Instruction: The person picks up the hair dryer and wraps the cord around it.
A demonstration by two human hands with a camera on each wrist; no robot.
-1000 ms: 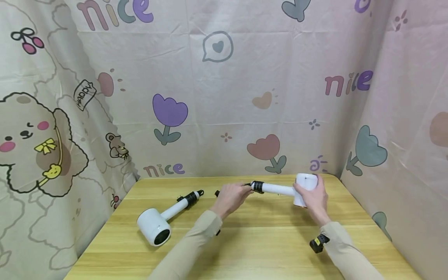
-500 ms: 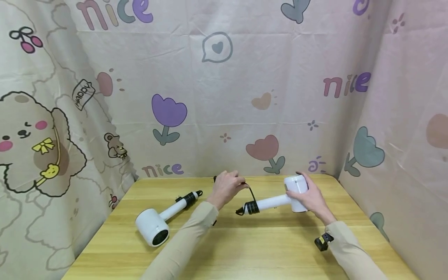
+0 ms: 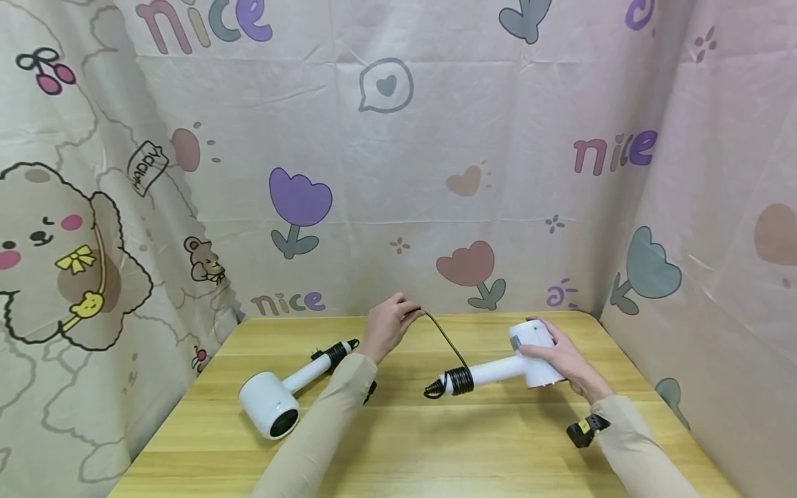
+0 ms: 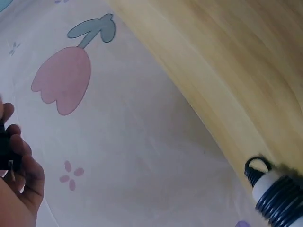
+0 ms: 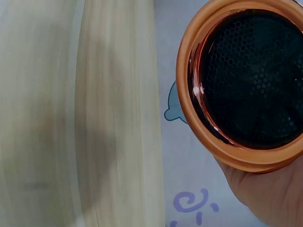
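Note:
My right hand (image 3: 569, 356) grips the barrel of a white hair dryer (image 3: 495, 370), its handle pointing left above the table. In the right wrist view, the dryer's copper-coloured ring surrounds a dark honeycomb grille (image 5: 251, 80). A black power cord (image 3: 461, 380) is coiled round the handle's end, and one length runs taut up to my left hand (image 3: 387, 326). That hand pinches the cord's end; in the left wrist view its fingers hold a black plug (image 4: 8, 156) with a metal prong showing.
A second white hair dryer (image 3: 266, 401) lies on the left of the wooden table (image 3: 429, 456), its cord wound round the handle. Printed curtains (image 3: 373, 173) stand behind the table and along both sides. Black wrist cameras (image 3: 582, 432) are worn on the sleeves.
My left hand has moved up and left from the handle's end, drawing a length of cord off the coil. The dryer in my right hand has come lower, with its handle tilted.

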